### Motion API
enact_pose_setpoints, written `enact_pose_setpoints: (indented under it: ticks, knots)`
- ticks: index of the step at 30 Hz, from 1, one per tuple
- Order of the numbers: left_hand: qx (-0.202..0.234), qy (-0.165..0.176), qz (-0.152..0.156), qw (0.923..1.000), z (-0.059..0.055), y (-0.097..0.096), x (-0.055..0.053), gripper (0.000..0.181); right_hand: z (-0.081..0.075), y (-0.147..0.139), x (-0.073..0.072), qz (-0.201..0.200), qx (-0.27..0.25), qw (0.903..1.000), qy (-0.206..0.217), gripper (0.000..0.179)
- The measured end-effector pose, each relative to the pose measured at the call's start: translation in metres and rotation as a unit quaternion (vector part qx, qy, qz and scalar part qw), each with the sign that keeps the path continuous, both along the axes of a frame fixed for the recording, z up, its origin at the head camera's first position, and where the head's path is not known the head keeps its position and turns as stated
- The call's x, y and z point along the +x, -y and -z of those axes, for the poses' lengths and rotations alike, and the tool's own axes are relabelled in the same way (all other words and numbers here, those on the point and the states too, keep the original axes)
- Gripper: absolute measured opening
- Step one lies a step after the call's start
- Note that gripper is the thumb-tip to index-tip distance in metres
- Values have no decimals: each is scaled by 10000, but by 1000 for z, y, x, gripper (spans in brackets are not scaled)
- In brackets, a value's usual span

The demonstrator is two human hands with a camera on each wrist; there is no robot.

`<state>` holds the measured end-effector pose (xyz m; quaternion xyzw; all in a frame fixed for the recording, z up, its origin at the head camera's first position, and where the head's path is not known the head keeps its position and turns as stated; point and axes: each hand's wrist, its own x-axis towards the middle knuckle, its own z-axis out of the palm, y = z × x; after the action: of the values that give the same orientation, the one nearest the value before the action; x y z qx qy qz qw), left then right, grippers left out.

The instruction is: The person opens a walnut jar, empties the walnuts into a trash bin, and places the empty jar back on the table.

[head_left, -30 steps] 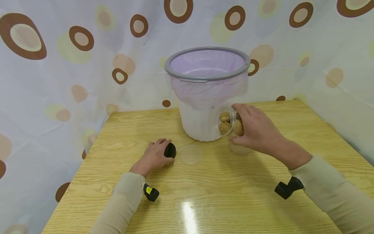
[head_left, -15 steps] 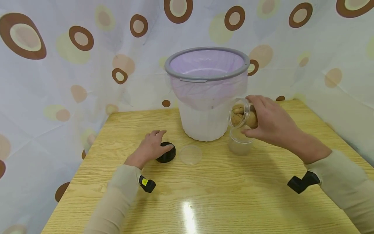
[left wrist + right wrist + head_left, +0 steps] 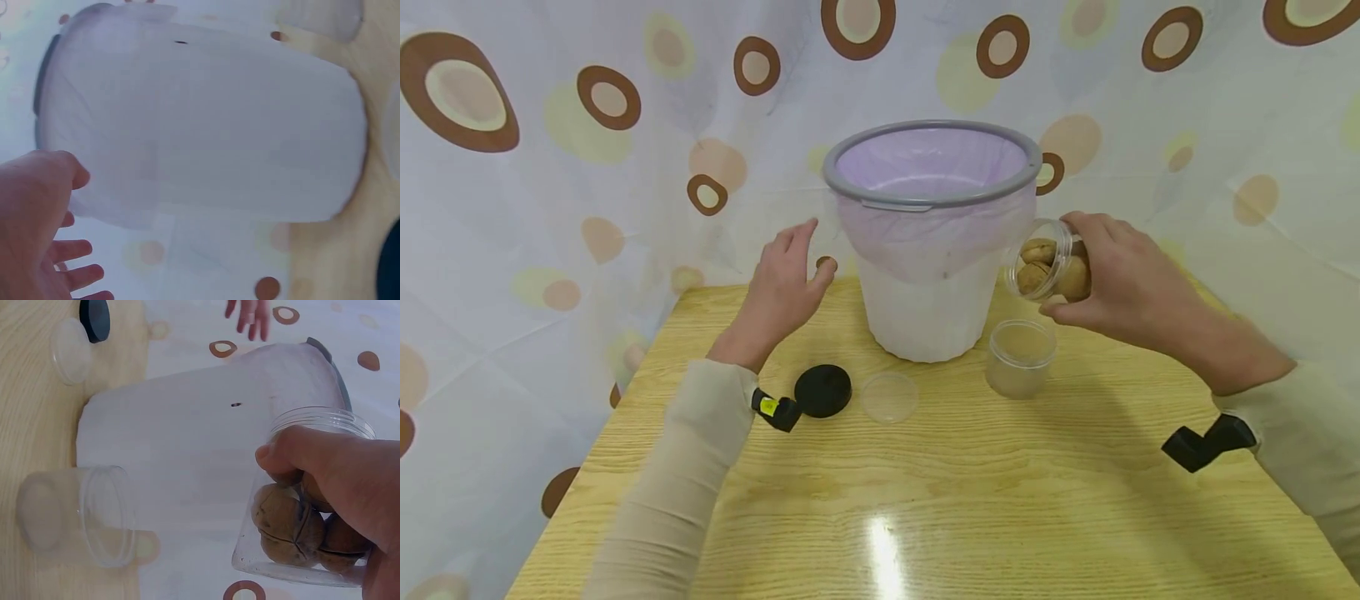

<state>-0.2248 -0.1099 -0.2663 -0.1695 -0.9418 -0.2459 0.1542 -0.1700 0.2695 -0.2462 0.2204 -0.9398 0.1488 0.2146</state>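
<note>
My right hand (image 3: 1127, 271) grips a clear plastic jar (image 3: 250, 559) that holds several walnuts (image 3: 281, 525). Tipped on its side, the lidless jar has its mouth facing left, just right of the bin and above the table. My left hand (image 3: 778, 279) is raised at the bin's left with fingers spread, holding nothing. A white bin (image 3: 925, 308) with a grey rim and a pale purple bag liner stands between the hands. Below the right hand, a second clear jar (image 3: 1018, 371) stands upright and uncovered on the table.
A round black lid (image 3: 823, 391) lies on the wooden table (image 3: 820, 517), with a clear plastic disc (image 3: 890, 397) beside it. Behind the bin hangs a white curtain (image 3: 647, 175) with brown ring patterns.
My left hand has let go of the black lid, now flat on the table, and risen beside the bin. The right hand has lifted the walnut jar up and to the right.
</note>
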Motion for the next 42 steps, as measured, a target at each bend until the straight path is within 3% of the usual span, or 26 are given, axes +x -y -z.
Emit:
enact_pose_setpoints:
  ticks: [3,8,12,18,31,37,42]
  knots:
    - [177,-353,101,9992,-21,-8,-5,60,-8,-1,0,137,21,9999,98,93]
    - [-30,-753,249,9968,-47,-23,-16,58,-21,-5,-3,352,29,9990,268,94]
    - [-93,-603,247,9978,-64,-34,-25,59,-33,-9,-7,454,83,9985,285,95]
    - [-39,-18,97,9999,-84,-46,-36,63,-51,-12,-12,490,143,9982,328,96]
    - [-579,912,-218,9939,-107,-65,-58,69,-92,4,-37,322,258,9989,206,96]
    - [-852,985,-382,9907,-112,-67,-62,69,-111,25,-51,349,611,9974,174,95]
    - [-1163,1247,-509,9840,-113,-64,-60,72,-123,46,-62,259,866,9958,168,92]
